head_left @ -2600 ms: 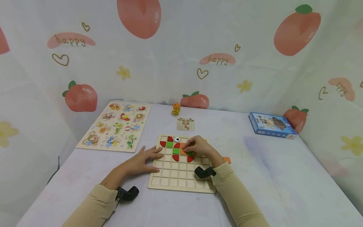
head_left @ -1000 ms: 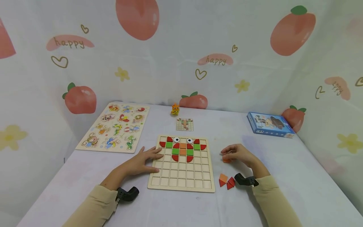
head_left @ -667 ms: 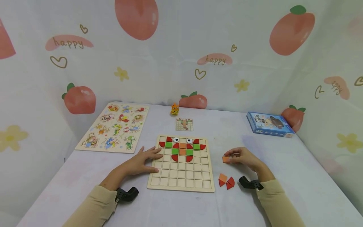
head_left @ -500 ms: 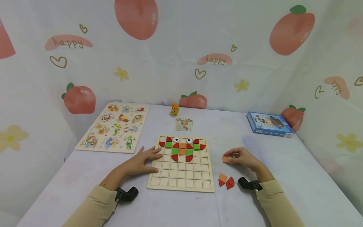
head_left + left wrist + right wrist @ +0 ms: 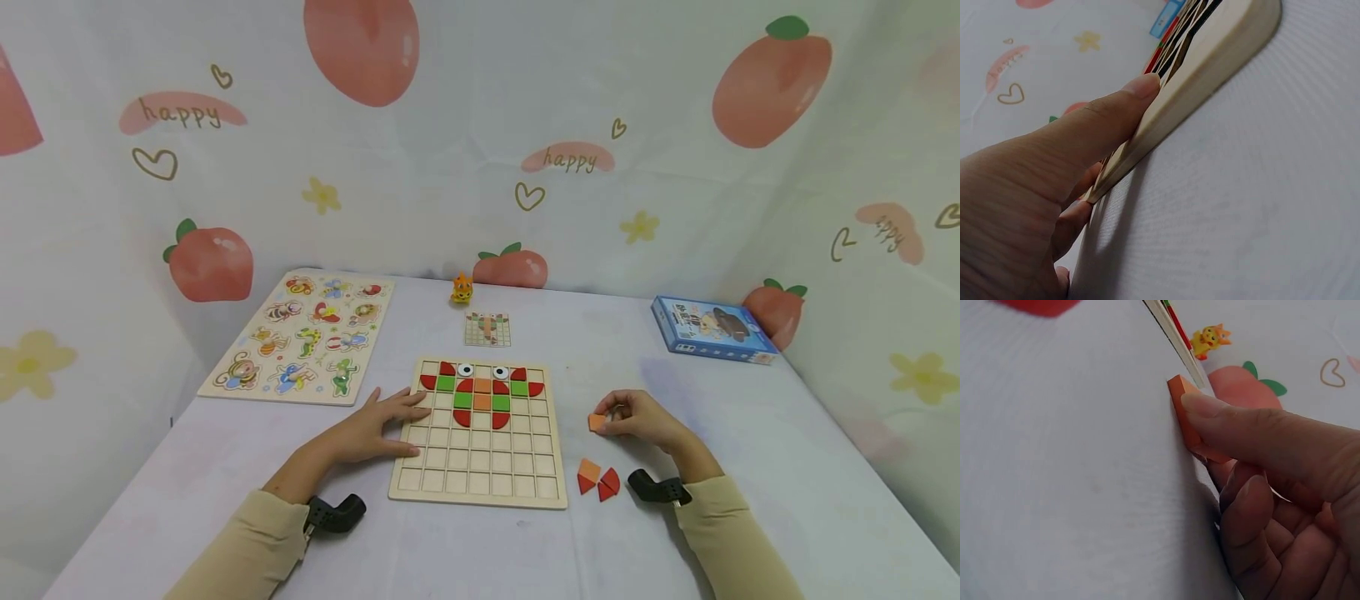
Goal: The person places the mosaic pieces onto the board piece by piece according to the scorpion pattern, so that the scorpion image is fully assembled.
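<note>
A wooden grid board (image 5: 480, 487) lies in the middle of the table, with red, green and orange pieces and two round eye pieces set in its upper rows. My left hand (image 5: 378, 429) rests on the board's left edge, fingers spread; the left wrist view has its thumb (image 5: 1142, 85) on the rim. To the right of the board, my right hand (image 5: 641, 419) pinches an orange square tile (image 5: 596, 422) between thumb and fingers. In the right wrist view that tile (image 5: 1185, 415) stands tilted, close over the table. Its far side is hidden by the thumb.
Nearer me lie a loose orange tile (image 5: 589, 470) and several red pieces (image 5: 610, 483). Behind the board are a small pattern card (image 5: 487, 329) and a toy figure (image 5: 462, 289). An insect puzzle board (image 5: 300, 333) is at the left, a blue box (image 5: 715, 330) at the right.
My right hand has left the board, where more pieces now show, and moved right to the orange tile, which it now pinches. Lately it barely moves. My left hand has stayed in place.
</note>
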`<state>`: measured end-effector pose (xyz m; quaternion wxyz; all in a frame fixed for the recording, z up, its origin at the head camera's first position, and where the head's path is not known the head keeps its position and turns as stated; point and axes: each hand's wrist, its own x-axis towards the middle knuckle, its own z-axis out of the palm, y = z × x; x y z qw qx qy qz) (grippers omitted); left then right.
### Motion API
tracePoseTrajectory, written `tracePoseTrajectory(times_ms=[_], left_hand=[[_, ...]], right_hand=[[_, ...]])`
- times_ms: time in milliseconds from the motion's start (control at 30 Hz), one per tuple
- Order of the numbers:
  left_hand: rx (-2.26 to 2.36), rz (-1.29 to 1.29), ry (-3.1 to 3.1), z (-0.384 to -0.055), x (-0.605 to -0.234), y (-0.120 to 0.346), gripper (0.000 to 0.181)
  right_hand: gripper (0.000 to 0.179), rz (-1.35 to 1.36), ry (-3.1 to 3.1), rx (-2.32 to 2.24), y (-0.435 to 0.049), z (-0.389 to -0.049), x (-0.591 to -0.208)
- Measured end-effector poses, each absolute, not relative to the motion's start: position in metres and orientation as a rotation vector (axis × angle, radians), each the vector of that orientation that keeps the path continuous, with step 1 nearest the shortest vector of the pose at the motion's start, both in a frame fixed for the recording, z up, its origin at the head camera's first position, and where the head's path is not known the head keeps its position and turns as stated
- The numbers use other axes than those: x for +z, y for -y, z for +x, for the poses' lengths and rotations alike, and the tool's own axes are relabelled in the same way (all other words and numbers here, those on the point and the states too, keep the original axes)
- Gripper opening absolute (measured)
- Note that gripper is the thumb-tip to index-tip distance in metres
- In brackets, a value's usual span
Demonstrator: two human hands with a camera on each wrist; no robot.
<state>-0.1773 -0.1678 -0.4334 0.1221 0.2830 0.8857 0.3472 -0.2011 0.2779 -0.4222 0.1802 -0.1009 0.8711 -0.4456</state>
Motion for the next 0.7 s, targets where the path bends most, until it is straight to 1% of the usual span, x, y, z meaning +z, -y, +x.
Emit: tracePoseTrajectory(times_ms=[367,700], left_hand=[[1.019,0.828,-2.580,-0.176,-0.433,0.168,0.065],[1.016,0.839,-2.582,-0.177,-0.434,0.168,0.066]], right_hand=[[0.029,-0.289,-2.427,-1.195,-0.278,-0.211,-0.421],[0.027,-0.311,-2.430,-1.195,-0.256,-0.220,-0.417]])
